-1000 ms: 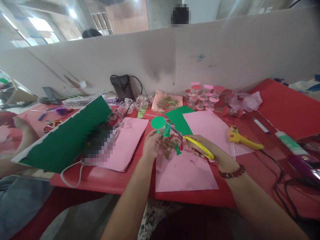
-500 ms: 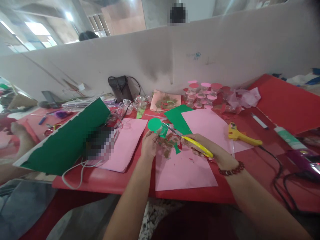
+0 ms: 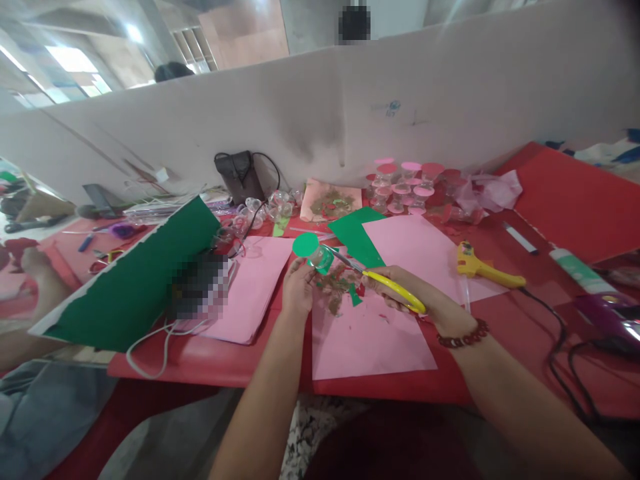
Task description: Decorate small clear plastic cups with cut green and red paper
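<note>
My left hand [image 3: 299, 288] is closed on a small clear hourglass-shaped piece with green paper discs [image 3: 305, 245] at its ends. In my right hand [image 3: 395, 290] are yellow-handled scissors [image 3: 393, 287], their blades reaching to the green paper at the piece's right end. Beneath both hands lies a pink sheet [image 3: 370, 347], with green and red paper scraps [image 3: 355, 294] and brownish bits on it. A green sheet [image 3: 357, 233] lies just beyond the blades.
Several similar pieces with pink and red discs [image 3: 403, 187] stand stacked at the back. A yellow glue gun [image 3: 487, 268] with a cord lies right. Pink sheets [image 3: 267, 267] and a tilted green board [image 3: 135, 287] are left, near another person's arm [image 3: 40, 287]. A black bag [image 3: 239, 177] leans against the partition.
The clear piece has turned slightly in my left hand, and its green disc has shifted a little left and up. The scissors stay almost in place.
</note>
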A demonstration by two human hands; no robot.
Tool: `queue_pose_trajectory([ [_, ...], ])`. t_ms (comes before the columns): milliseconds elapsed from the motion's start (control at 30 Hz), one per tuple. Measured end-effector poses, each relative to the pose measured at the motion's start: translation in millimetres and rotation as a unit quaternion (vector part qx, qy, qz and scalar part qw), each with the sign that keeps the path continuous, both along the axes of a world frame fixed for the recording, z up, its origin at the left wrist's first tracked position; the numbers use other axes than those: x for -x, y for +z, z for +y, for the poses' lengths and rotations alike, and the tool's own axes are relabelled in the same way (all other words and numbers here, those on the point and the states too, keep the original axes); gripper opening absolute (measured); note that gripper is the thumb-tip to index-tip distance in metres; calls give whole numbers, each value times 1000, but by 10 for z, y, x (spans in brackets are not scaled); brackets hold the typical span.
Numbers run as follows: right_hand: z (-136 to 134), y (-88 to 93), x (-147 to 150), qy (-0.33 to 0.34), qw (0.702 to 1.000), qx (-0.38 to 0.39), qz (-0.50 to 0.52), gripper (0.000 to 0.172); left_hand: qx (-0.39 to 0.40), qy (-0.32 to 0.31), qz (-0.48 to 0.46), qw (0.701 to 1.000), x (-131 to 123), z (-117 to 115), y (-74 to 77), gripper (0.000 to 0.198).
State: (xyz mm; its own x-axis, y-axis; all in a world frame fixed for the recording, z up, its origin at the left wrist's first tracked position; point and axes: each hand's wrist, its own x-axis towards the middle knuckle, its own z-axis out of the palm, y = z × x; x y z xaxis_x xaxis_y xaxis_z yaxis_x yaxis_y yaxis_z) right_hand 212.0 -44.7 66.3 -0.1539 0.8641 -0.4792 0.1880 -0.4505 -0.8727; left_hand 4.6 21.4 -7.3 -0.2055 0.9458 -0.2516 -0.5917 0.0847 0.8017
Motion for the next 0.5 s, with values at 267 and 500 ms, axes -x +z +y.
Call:
queue_pose_trajectory([
  [267, -54, -47, -86, -5, 998, -64, 28, 23, -19, -14, -5, 1000, -4, -26, 46, 33],
  [500, -19, -93, -203, 89, 967, -233, -47, 35, -30, -26, 0, 999, -10, -29, 29, 32],
])
